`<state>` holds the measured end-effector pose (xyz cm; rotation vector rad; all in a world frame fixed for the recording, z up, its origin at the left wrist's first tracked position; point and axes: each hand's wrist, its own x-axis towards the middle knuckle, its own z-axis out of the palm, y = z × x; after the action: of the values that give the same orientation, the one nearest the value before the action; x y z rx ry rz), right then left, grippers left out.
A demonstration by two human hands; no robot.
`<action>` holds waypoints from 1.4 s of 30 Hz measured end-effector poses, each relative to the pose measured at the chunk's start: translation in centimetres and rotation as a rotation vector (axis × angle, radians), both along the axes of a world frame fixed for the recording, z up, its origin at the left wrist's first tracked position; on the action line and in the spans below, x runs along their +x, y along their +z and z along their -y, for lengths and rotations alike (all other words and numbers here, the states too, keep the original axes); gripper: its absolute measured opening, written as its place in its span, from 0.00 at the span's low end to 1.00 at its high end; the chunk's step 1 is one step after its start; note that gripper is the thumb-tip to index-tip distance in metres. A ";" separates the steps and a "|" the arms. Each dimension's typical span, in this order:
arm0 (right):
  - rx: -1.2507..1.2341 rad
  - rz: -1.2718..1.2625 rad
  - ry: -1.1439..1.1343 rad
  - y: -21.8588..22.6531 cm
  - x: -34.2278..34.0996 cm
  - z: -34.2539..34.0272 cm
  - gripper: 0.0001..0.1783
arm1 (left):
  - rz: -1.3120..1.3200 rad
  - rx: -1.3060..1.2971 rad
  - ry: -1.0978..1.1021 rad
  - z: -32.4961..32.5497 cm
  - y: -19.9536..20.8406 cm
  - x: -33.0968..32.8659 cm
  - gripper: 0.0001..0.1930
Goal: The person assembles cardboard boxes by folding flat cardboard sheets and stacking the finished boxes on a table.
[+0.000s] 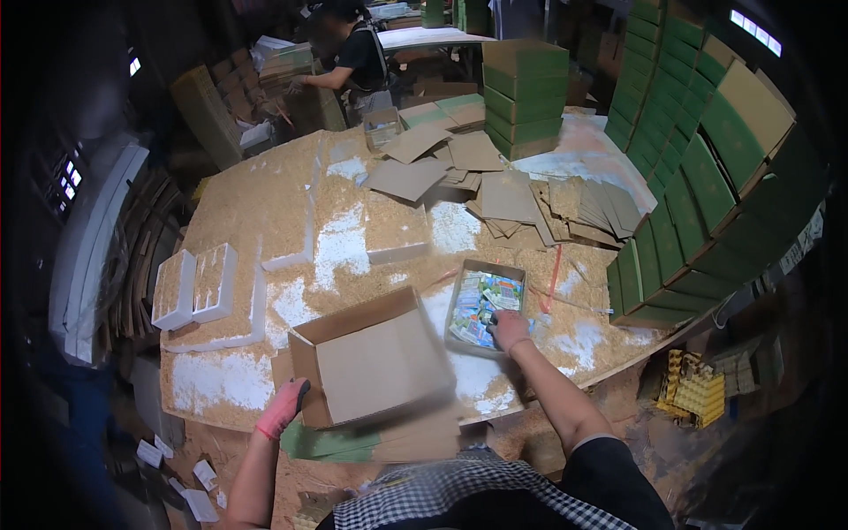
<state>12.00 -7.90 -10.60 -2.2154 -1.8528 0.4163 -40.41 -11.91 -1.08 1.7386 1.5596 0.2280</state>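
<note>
My left hand (281, 410), in a pink glove with dark fingertips, is closed on the near left edge of an open cardboard box (375, 358). The box's bare brown bottom shows, and it lies over a stack of flat green and brown cardboard (380, 443) at the table's near edge. On the right, my right hand (510, 331) reaches into a small tray-like box (451, 309) full of little blue, green and white packets (499, 290). Its fingers are curled down onto the packets, and what they pinch, if anything, is hidden.
Sawdust-like bits cover the table (238, 190). White foam blocks (213, 281) sit at left. Cardboard sheets (508, 196) lie loosely beyond the packets. Green boxes (676, 238) stand piled at right. A co-worker (353, 62) bends over cardboard at the far side. Yellow egg trays (698, 389) rest below right.
</note>
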 end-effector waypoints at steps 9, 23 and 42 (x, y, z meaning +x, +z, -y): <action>0.284 -0.329 -0.005 15.2 -3.5 -1.0 0.16 | -0.019 0.083 -0.251 -0.3 1.5 0.9 0.18; -0.162 -0.563 0.102 5.9 -13.8 5.2 0.36 | 0.667 -0.115 0.284 1.7 -4.9 5.6 0.32; 1.711 0.205 -0.371 46.1 24.2 19.4 0.26 | 1.662 -0.291 -0.249 -4.8 26.6 40.7 0.26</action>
<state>36.16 -27.34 35.53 -1.1850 -0.9151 -1.0843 0.26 -7.15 25.49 0.8604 0.1188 0.9406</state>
